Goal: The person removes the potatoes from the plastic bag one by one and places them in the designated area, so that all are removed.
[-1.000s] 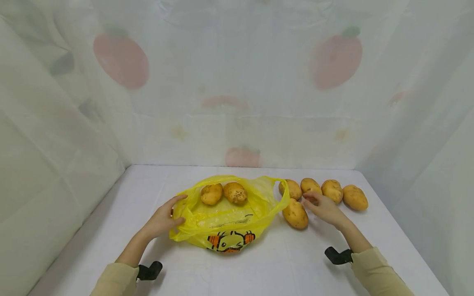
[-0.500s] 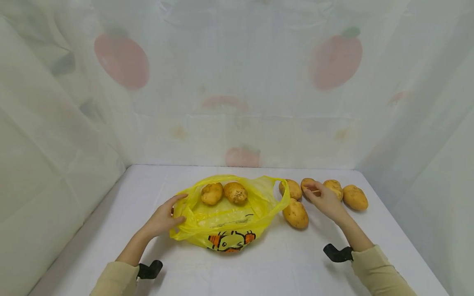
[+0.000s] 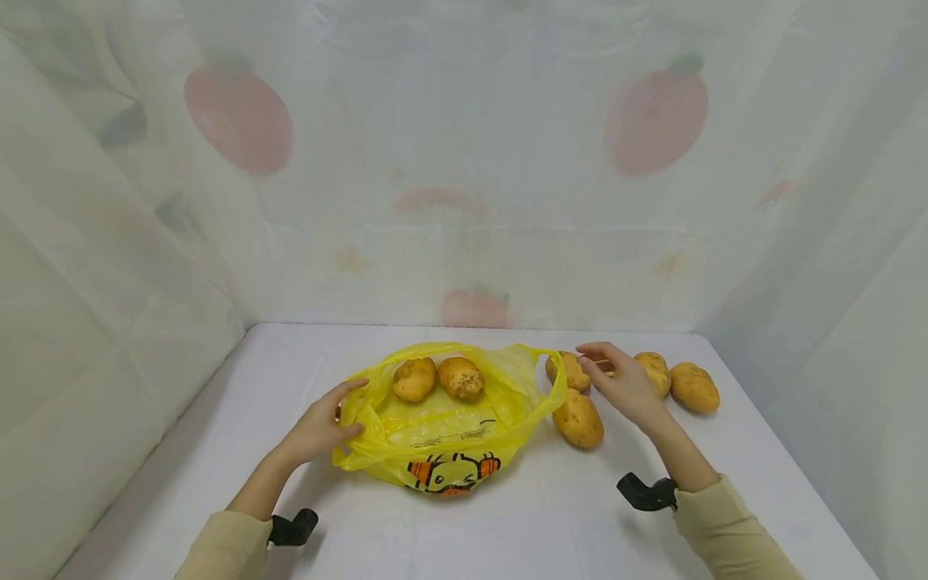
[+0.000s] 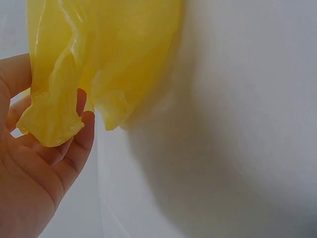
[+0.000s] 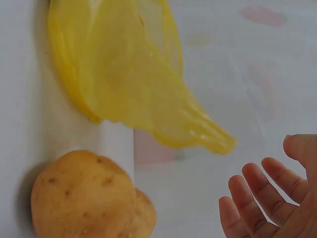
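My left hand (image 3: 319, 427) holds the left edge of a yellow plastic bag (image 3: 453, 443), thumb and fingers spread about the loose film; in the left wrist view a folded end of the bag (image 4: 52, 114) hangs between them. The bag lies with its mouth wide and a printed cartoon face on its front. Two potatoes (image 3: 415, 379) lie inside. My right hand (image 3: 627, 391) is over the potatoes right of the bag, its fingers loosely bent and holding nothing. One potato is mostly hidden behind this hand. Its fingertips overlap the potato (image 3: 569, 372) by the bag's right handle.
Another potato (image 3: 578, 420) lies in front, close to the bag's right handle. Two more potatoes (image 3: 696, 387) are farther right on the white-covered table (image 3: 507, 532). White curtains (image 3: 449, 161) with faded fruit prints hang behind and along both sides.
My right hand has moved back and a little left, from beside the front potato to over the back ones. The left hand, bag and potatoes have stayed put.
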Action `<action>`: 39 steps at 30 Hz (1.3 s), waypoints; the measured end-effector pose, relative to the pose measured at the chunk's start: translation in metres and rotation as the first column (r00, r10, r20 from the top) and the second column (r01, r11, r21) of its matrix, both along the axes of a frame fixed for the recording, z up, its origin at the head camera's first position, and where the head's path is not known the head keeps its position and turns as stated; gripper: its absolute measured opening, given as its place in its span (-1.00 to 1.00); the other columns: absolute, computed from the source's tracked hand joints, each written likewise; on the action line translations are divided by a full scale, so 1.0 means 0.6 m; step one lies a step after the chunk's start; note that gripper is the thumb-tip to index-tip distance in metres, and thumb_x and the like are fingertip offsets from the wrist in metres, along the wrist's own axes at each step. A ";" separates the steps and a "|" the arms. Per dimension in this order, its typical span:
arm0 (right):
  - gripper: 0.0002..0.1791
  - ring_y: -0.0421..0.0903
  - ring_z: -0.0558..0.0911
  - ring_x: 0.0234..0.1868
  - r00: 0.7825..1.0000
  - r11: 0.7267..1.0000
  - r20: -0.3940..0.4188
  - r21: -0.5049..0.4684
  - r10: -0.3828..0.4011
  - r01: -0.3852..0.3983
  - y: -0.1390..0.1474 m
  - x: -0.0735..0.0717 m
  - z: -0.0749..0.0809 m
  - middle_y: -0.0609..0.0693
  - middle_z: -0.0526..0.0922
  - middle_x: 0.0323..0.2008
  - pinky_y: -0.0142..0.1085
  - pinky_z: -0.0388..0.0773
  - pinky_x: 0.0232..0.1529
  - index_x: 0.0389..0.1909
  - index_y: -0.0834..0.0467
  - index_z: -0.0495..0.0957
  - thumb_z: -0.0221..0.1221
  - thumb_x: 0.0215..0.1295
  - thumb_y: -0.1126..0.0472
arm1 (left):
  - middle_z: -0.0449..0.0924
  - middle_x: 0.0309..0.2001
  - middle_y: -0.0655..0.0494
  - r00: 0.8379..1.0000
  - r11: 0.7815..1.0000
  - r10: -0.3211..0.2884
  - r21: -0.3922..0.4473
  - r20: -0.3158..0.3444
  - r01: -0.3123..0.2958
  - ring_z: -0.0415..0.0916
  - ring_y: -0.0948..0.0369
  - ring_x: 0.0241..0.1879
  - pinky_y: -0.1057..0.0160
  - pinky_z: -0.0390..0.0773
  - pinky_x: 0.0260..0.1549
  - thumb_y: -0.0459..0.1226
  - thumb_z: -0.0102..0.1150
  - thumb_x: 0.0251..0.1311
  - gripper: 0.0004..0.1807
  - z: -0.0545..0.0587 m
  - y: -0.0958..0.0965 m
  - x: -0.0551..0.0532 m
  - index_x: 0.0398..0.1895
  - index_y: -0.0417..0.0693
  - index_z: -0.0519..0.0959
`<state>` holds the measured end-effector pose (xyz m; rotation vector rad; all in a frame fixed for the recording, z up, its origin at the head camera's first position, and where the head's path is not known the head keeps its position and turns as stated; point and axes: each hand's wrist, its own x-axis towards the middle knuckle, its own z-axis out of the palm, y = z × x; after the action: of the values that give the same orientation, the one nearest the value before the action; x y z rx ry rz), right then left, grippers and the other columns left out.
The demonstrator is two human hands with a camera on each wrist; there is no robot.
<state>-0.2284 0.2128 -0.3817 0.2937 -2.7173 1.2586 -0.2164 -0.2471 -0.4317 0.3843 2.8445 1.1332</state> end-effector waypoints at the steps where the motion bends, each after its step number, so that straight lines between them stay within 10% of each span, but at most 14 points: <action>1: -0.54 0.09 0.53 -0.02 1.000 1.000 -0.002 -0.008 0.005 -0.005 -0.004 0.000 0.003 0.11 0.54 0.02 -0.13 0.57 -0.16 0.11 0.10 0.43 0.02 0.31 -0.07 | 0.16 0.33 -0.19 1.000 1.000 -0.003 0.001 0.000 0.003 0.29 -0.19 0.13 -0.15 0.40 0.00 -0.32 0.25 0.03 -0.26 0.000 0.000 0.000 0.33 0.01 0.20; 12: -0.62 0.04 0.56 -0.05 0.997 0.996 -0.032 -0.054 0.073 -0.075 -0.047 -0.004 0.020 0.05 0.58 -0.02 -0.25 0.60 -0.34 0.08 0.01 0.45 0.04 0.31 -0.04 | 0.17 0.33 -0.18 1.000 1.000 -0.015 0.003 -0.011 0.015 0.32 -0.11 0.09 -0.09 0.42 -0.03 -0.33 0.26 0.01 -0.24 -0.006 -0.003 -0.002 0.33 -0.01 0.20; 18: -0.60 0.03 0.55 -0.03 0.992 0.990 -0.033 -0.060 0.125 -0.126 -0.073 -0.009 0.025 0.04 0.58 -0.02 -0.15 0.56 -0.12 0.11 0.07 0.43 0.03 0.33 0.00 | 0.17 0.32 -0.19 1.000 1.000 -0.017 0.013 -0.016 0.017 0.31 -0.11 0.11 -0.12 0.40 0.00 -0.34 0.26 0.01 -0.25 -0.003 -0.003 -0.002 0.32 -0.01 0.21; 39: -0.59 0.05 0.49 0.07 0.940 0.920 0.161 -0.308 0.301 -0.242 -0.162 -0.048 0.022 0.18 0.47 0.09 -0.12 0.51 0.03 0.15 0.11 0.37 -0.04 0.38 0.02 | 0.14 0.34 -0.17 1.000 1.000 -0.021 0.018 -0.003 0.021 0.25 -0.17 0.18 -0.20 0.35 0.04 -0.34 0.25 0.01 -0.24 -0.002 0.001 0.003 0.34 -0.02 0.19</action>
<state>-0.2569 0.1156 -0.3684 0.5530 -2.6733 1.8298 -0.2146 -0.2466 -0.4329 0.4165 2.8279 1.1556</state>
